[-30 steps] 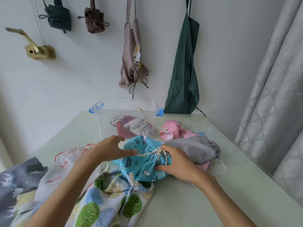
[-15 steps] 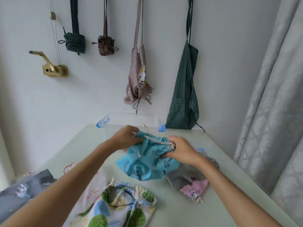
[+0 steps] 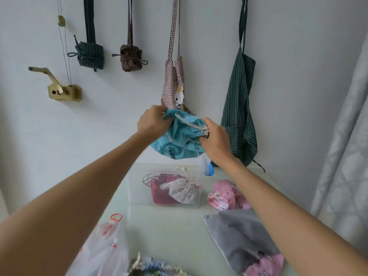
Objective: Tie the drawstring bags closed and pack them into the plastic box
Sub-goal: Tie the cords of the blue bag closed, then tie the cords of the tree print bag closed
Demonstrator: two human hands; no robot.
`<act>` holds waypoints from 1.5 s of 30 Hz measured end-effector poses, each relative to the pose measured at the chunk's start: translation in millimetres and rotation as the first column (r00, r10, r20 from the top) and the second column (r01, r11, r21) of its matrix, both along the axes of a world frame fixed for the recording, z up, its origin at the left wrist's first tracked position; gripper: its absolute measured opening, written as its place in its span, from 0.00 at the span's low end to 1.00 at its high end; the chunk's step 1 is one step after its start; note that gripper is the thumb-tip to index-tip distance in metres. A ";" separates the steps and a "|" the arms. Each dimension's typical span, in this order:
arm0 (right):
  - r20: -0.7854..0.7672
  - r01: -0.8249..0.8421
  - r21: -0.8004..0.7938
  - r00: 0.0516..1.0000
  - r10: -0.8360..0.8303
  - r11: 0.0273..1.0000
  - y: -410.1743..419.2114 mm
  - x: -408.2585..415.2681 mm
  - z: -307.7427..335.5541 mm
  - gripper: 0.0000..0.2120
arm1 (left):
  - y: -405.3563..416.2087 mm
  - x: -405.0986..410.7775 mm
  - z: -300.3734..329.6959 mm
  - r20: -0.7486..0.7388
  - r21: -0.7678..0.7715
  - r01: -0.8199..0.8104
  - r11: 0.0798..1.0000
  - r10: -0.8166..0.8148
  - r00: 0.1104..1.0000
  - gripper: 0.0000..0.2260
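While both hands (image 3: pixel 180 127) grip it, the blue bag (image 3: pixel 179 142) – print illegible – hangs above the plastic box (image 3: pixel 139 188)

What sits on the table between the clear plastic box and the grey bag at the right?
In the head view, a tied pink bag lies between the plastic box and the grey bag, right of the box and just behind the grey bag.

We held the blue bag (image 3: pixel 179 140) up over the plastic box (image 3: pixel 139 188), our left hand (image 3: pixel 152 122) and right hand (image 3: pixel 216 139) gripping its gathered mouth.
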State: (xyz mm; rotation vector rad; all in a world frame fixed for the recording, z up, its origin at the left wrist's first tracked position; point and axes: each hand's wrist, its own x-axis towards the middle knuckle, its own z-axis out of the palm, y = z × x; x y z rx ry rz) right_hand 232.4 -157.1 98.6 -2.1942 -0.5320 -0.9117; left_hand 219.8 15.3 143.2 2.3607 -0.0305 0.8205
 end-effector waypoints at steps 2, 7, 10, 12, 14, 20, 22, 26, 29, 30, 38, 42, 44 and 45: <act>-0.305 -0.050 -0.245 0.952 -0.028 0.968 5.7 17.9 -25.3 0.21 | 1.8 13.7 -31.2 -0.158 0.150 -0.028 0.988 0.051 0.986 0.15; -0.697 -0.142 -0.444 0.675 -0.241 0.885 2.7 34.9 -66.1 0.27 | 3.5 24.0 -95.8 -0.575 0.269 0.391 0.880 -0.179 0.798 0.16; -0.393 -0.077 -0.370 0.916 -0.081 0.926 -3.0 32.2 -72.6 0.18 | 1.2 26.4 -107.1 -0.606 0.235 0.383 0.894 -0.173 0.776 0.21; -0.402 -0.103 -0.363 0.914 -0.055 0.926 -7.6 27.7 -78.8 0.17 | 0.1 29.9 -109.6 -0.622 0.283 0.339 0.897 -0.097 0.777 0.25; -0.505 -0.124 -0.390 0.857 -0.100 0.912 -11.8 24.9 -85.7 0.20 | -1.0 35.9 -112.7 -0.608 0.383 0.295 0.875 -0.001 0.794 0.26; -0.516 -0.142 -0.485 0.843 -0.151 0.863 -9.6 12.4 -71.2 0.25 | -7.1 23.5 -110.7 -0.519 0.519 0.199 0.832 0.121 0.846 0.25; -0.434 -0.104 -0.500 0.889 -0.145 0.860 -14.9 -4.1 -72.1 0.22 | -7.4 6.2 -107.8 -0.400 0.558 0.137 0.818 0.120 0.909 0.19; -0.170 -0.028 -0.442 0.984 -0.053 0.896 -26.2 -53.1 -84.2 0.14 | -5.9 -46.5 -110.9 -0.297 0.483 0.110 0.869 0.045 0.954 0.21; -0.224 -0.085 -0.391 0.975 -0.005 0.916 -33.0 -96.5 -100.1 0.12 | 4.3 -97.1 -118.1 -0.261 0.456 0.107 0.884 0.018 0.965 0.18; -0.353 -0.158 -0.366 0.935 0.020 0.917 -35.0 -106.7 -105.3 0.11 | 10.2 -108.5 -119.9 -0.298 0.454 0.131 0.881 0.011 0.955 0.13; -0.817 -0.397 -0.393 0.565 -0.117 0.829 -6.8 -187.5 -152.3 0.26 | 34.9 -191.7 -161.5 -0.614 0.558 0.371 0.742 0.068 0.786 0.19; -0.689 -0.251 -0.424 0.713 -0.131 0.870 -0.5 -200.8 -162.6 0.18 | 25.3 -186.8 -185.2 -0.510 0.736 0.325 0.594 0.171 0.843 0.20; -0.688 -0.206 -0.362 0.717 -0.112 0.909 -5.3 -201.6 -154.4 0.14 | 20.8 -182.7 -184.6 -0.503 0.764 0.333 0.553 0.188 0.843 0.16; -0.710 -0.196 -0.316 0.698 -0.094 0.928 -11.0 -199.7 -148.5 0.13 | 19.0 -180.0 -183.2 -0.505 0.758 0.336 0.559 0.177 0.845 0.14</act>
